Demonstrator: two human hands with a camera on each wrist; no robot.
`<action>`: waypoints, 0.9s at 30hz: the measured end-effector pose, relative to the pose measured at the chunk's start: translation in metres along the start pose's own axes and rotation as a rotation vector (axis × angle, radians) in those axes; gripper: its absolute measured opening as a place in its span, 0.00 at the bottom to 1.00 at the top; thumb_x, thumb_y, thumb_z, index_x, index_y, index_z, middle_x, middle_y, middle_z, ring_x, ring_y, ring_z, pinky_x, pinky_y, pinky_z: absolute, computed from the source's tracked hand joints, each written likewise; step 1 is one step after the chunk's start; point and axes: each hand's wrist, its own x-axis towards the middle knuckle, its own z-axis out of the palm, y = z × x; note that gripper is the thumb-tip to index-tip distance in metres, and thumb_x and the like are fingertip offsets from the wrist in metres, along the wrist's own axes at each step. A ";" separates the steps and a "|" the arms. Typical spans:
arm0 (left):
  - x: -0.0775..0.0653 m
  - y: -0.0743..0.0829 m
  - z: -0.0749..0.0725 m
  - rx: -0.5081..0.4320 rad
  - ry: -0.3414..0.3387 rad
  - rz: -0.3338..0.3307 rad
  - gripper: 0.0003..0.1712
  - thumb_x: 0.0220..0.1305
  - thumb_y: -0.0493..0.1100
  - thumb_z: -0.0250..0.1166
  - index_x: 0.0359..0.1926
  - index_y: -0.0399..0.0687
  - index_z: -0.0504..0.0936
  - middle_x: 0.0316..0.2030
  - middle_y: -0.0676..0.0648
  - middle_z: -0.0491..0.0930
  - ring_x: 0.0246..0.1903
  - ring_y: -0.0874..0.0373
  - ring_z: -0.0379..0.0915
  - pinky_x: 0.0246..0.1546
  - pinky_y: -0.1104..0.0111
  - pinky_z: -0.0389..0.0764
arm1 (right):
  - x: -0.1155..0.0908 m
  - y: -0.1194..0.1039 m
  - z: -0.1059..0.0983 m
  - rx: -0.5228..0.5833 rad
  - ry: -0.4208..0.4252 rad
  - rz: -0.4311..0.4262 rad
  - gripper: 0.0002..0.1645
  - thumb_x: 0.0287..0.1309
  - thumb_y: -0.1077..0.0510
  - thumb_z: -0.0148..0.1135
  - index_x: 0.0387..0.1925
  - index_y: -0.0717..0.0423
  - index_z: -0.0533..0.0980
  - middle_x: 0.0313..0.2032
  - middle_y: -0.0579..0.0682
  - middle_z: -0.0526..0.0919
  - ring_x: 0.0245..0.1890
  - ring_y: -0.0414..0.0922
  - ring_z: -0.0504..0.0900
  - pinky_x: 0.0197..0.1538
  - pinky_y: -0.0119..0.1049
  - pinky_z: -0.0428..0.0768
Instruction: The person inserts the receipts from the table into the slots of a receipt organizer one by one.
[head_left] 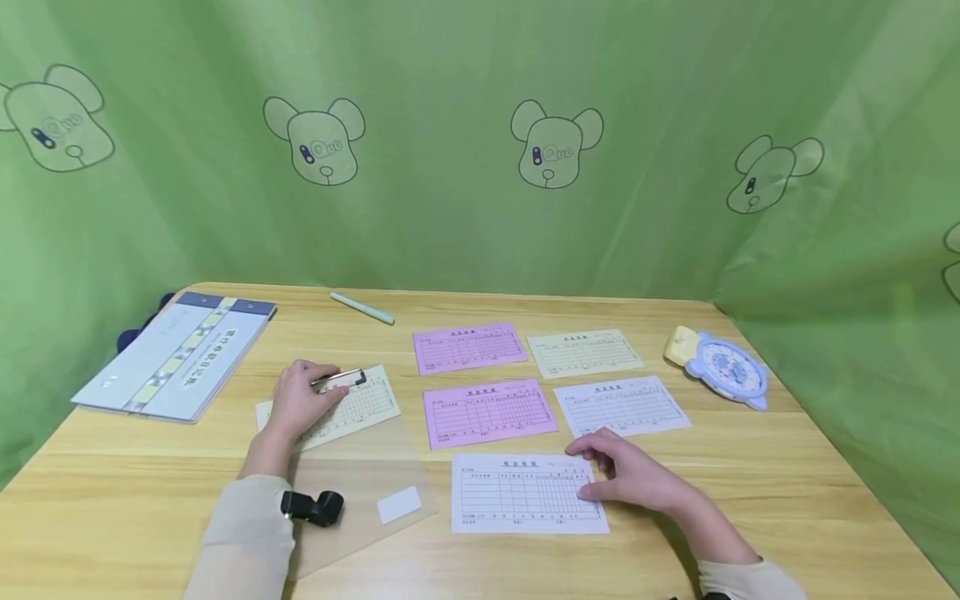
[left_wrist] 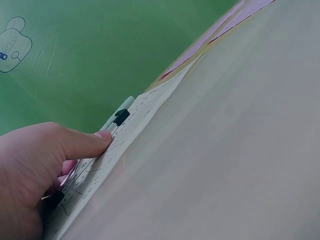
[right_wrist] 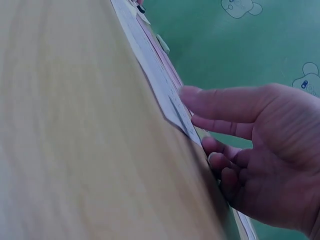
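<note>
A see-through clipboard (head_left: 360,492) lies at the left front, a pale yellow form (head_left: 375,404) at its top end. My left hand (head_left: 303,400) grips the clipboard's metal clip (head_left: 330,382). In the left wrist view the thumb of that hand (left_wrist: 45,165) presses the clip's wire, which has black ends (left_wrist: 121,117); the other fingers are partly hidden. A white form (head_left: 517,500) lies flat at the front middle. At its right edge is my right hand (head_left: 637,475), thumb and fingers loosely bent and apart. In the right wrist view that thumb (right_wrist: 200,100) sits over the sheet's edge.
Two pink forms (head_left: 468,348), another yellow form (head_left: 585,353) and another white form (head_left: 621,406) lie behind. A folder (head_left: 172,358) is at left, a pale green pen (head_left: 362,308) at the back, a blue round clock-like object (head_left: 727,369) and a yellow block (head_left: 681,345) at right.
</note>
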 end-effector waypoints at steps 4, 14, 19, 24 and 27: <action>0.000 0.000 0.001 -0.007 0.003 -0.003 0.21 0.48 0.45 0.64 0.44 0.39 0.77 0.38 0.39 0.69 0.39 0.46 0.60 0.39 0.56 0.58 | -0.001 -0.003 0.001 -0.060 -0.006 0.005 0.27 0.37 0.51 0.68 0.42 0.54 0.70 0.32 0.49 0.65 0.31 0.43 0.63 0.32 0.31 0.65; -0.001 0.002 -0.001 -0.003 -0.007 -0.018 0.21 0.49 0.45 0.64 0.44 0.39 0.77 0.39 0.38 0.68 0.39 0.46 0.59 0.39 0.56 0.58 | -0.001 -0.006 0.003 -0.169 -0.004 0.012 0.24 0.38 0.54 0.67 0.39 0.54 0.68 0.32 0.47 0.64 0.34 0.42 0.63 0.36 0.32 0.65; -0.001 0.003 -0.002 0.000 -0.009 -0.023 0.21 0.49 0.46 0.63 0.44 0.38 0.77 0.39 0.38 0.68 0.39 0.46 0.59 0.39 0.56 0.58 | -0.001 -0.008 0.003 -0.183 -0.010 0.016 0.25 0.40 0.54 0.67 0.41 0.55 0.68 0.34 0.46 0.65 0.36 0.43 0.64 0.39 0.34 0.65; -0.001 0.003 -0.002 0.001 -0.011 -0.021 0.21 0.49 0.45 0.63 0.44 0.38 0.77 0.39 0.38 0.68 0.39 0.46 0.59 0.39 0.56 0.58 | -0.002 -0.009 0.002 -0.192 -0.020 0.022 0.22 0.41 0.55 0.66 0.39 0.54 0.68 0.32 0.46 0.64 0.34 0.42 0.63 0.37 0.33 0.64; -0.001 0.002 -0.002 0.000 -0.011 -0.016 0.21 0.49 0.45 0.64 0.44 0.38 0.77 0.39 0.38 0.68 0.39 0.45 0.59 0.39 0.55 0.58 | -0.002 -0.009 0.002 -0.199 -0.024 0.016 0.20 0.42 0.56 0.65 0.37 0.53 0.67 0.32 0.46 0.63 0.34 0.42 0.63 0.37 0.33 0.64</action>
